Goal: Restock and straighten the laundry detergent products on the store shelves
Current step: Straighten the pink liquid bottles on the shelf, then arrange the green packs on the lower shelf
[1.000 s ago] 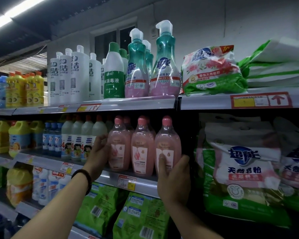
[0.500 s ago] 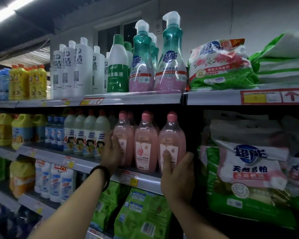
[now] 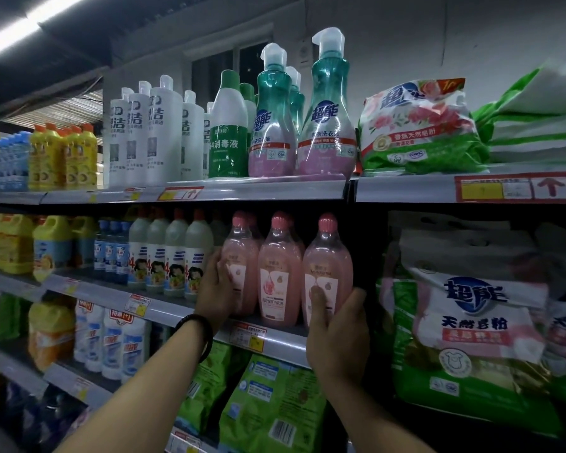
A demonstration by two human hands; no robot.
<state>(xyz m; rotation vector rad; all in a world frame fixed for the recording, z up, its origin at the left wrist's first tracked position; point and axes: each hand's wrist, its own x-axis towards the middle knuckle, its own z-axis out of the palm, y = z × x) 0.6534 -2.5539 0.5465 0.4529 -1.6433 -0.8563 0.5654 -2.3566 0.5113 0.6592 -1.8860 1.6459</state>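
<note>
Pink detergent bottles stand three abreast, upright, long axes vertical, at the front lip of the middle shelf in the centre of the frame. At their left, white bottles with cartoon labels sit just beside the group. The left hand, a dark wristband below it, reaches up between the two rows and grips the outer flank of the left pink bottle, its fingers curled round the side and out of sight. The middle pink bottle is touched by neither hand and stands shoulder to shoulder with its neighbours. The right pink bottle is held low by the right hand, thumb pressed on the front label and fingers wrapped round the far side, next to a dark gap before the soap powder bag. Both held bottles lie straight ahead of and above the wrists, each hand nearest its own end of the row. The coming move looks like a squeeze inward or a small twist to square the labels, with the middle pink bottle as the stop.
</note>
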